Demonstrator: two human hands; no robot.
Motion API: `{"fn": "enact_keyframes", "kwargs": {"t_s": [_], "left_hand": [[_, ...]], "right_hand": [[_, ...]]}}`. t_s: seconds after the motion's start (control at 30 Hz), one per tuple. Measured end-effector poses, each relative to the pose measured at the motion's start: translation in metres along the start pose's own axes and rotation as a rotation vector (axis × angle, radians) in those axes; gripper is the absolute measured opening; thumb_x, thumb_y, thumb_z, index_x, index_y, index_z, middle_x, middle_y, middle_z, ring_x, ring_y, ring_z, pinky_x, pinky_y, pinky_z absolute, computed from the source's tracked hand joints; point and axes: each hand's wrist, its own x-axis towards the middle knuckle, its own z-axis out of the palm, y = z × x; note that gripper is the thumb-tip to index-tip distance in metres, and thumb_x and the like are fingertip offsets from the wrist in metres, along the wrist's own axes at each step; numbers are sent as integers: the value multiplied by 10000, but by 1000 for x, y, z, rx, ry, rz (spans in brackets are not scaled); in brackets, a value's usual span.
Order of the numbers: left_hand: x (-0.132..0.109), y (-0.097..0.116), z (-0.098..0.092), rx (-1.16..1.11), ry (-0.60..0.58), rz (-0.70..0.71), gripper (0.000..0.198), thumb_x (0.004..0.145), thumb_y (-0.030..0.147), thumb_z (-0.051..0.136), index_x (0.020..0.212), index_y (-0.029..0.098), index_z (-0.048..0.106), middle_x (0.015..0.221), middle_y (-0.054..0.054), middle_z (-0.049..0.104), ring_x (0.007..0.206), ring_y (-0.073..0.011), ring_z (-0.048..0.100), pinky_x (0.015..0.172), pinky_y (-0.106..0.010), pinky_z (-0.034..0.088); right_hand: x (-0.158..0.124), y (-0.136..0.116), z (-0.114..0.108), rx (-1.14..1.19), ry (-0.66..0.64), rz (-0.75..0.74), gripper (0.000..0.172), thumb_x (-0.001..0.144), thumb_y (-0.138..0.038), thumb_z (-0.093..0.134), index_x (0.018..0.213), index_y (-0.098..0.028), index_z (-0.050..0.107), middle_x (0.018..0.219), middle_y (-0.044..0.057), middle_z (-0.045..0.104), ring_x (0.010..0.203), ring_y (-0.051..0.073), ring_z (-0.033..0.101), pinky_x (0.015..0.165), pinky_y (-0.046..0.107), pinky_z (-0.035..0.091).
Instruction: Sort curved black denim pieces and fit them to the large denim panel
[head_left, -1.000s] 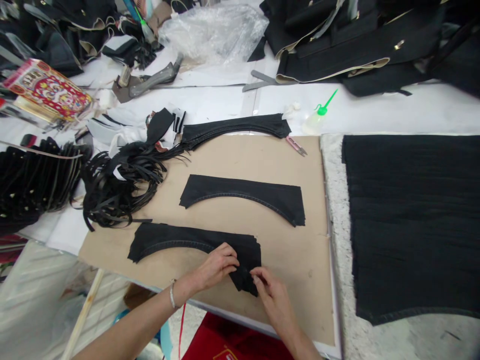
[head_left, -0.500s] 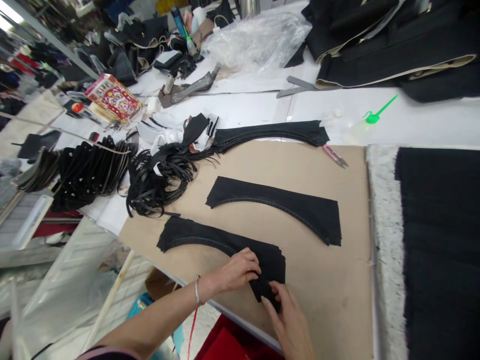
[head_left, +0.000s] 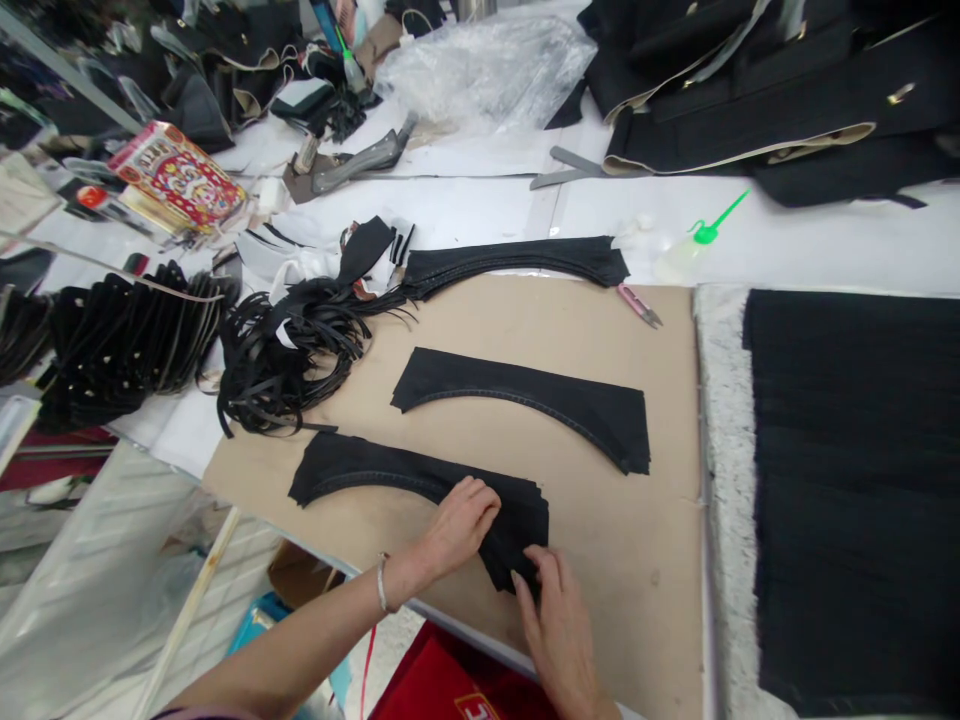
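A stack of curved black fabric pieces lies on the near edge of a tan cardboard board. My left hand rests on the stack's right end, fingers bent and pressing the cloth. My right hand lies just right of it, fingertips on the stack's lower right corner. A single curved black piece lies in the middle of the board. Another stack of curved pieces runs along the board's far edge.
A tangle of black strips lies left of the board. Pink snips and a green-capped bottle sit at the far right corner. A large black cloth covers the right. Black bag parts are piled behind.
The view swung right and back left. My two hands stayed on the right end of the near stack, shifting slightly on the cloth.
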Motion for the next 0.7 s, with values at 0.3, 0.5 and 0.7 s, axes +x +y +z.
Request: {"fn": "enact_keyframes", "kwargs": {"t_s": [0.3, 0.5, 0.7], "left_hand": [[-8, 22, -17, -138, 321, 44, 163, 920, 158, 437, 887, 197, 592, 874, -58, 577, 867, -185, 492, 766, -331, 425], [-36, 26, -1, -331, 480, -197, 122, 896, 291, 522, 922, 203, 603, 912, -71, 568, 864, -190, 517, 754, -338, 450], [-35, 9, -18, -1620, 381, -748, 435, 867, 555, 498, 879, 140, 627, 818, -89, 679, 760, -192, 660, 711, -312, 526]], "right_hand": [[47, -43, -26, 1086, -98, 522, 638, 797, -703, 458, 1143, -181, 577, 1092, 138, 660, 1017, 292, 627, 897, 485, 503], [92, -73, -30, 958, -223, 433, 505, 659, -526, 742, 982, -146, 666, 960, 99, 716, 882, 284, 661, 785, 414, 555], [88, -109, -35, 687, -280, 79, 502, 812, -527, 593, 1162, -171, 648, 1154, 94, 674, 1041, 275, 617, 958, 385, 477]]}}
